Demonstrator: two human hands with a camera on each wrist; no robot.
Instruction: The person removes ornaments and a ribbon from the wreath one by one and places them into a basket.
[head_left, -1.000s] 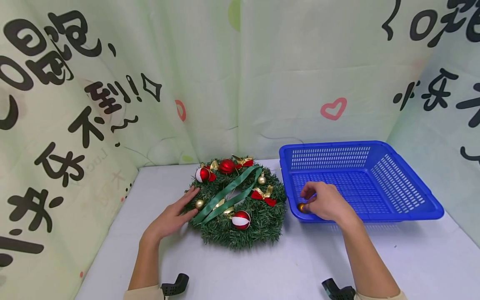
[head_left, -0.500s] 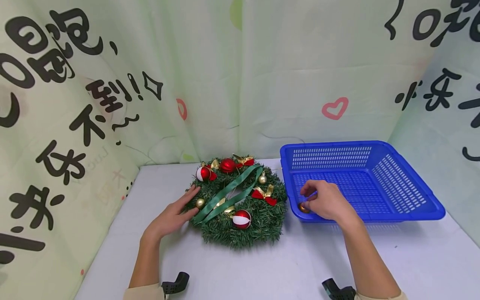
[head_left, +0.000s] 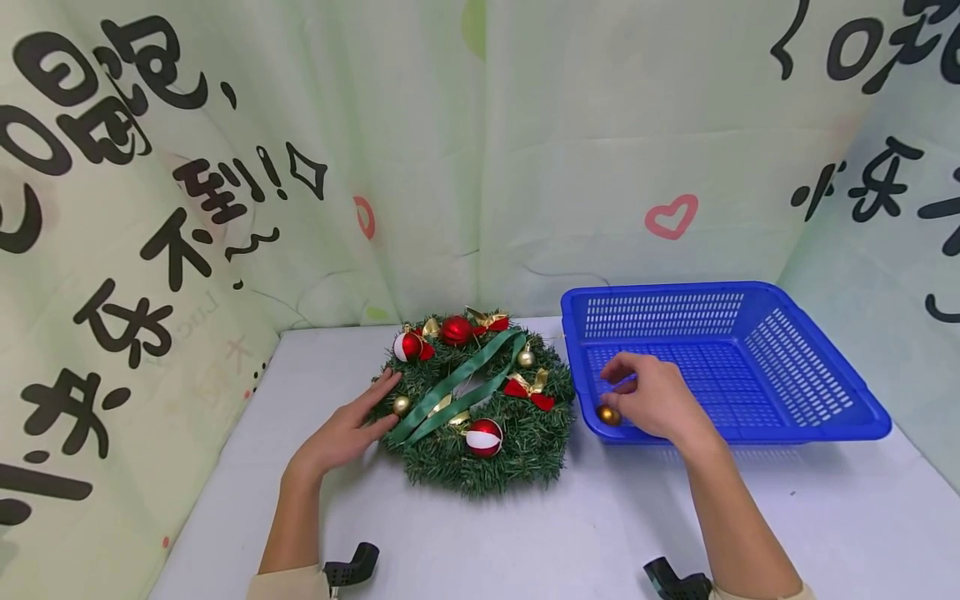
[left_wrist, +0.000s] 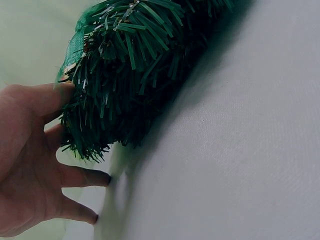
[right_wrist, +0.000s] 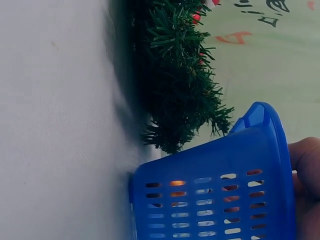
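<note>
A green wreath [head_left: 487,462] lies on the table, dressed with red and gold baubles, bows and a green ribbon [head_left: 468,371]. My left hand [head_left: 341,433] rests against its left side with fingers spread; in the left wrist view the thumb [left_wrist: 47,99] touches the needles and two fingers reach down to the table. My right hand [head_left: 652,396] is over the near left corner of a blue plastic basket [head_left: 723,433], its fingers loosely bent. Just below the thumb sits a gold bauble [head_left: 609,414] inside the basket. Through slots in the right wrist view, the bauble [right_wrist: 177,183] shows orange, low down.
The basket stands close to the wreath's right side. A white table [head_left: 517,550] spreads in front of both. Behind hangs a pale green curtain [head_left: 420,167] with black writing. Black devices [head_left: 352,567] are worn at both wrists.
My right hand has lifted slightly off the gold bauble, and more of the bauble shows in the basket. The left hand and the wreath have stayed in place.
</note>
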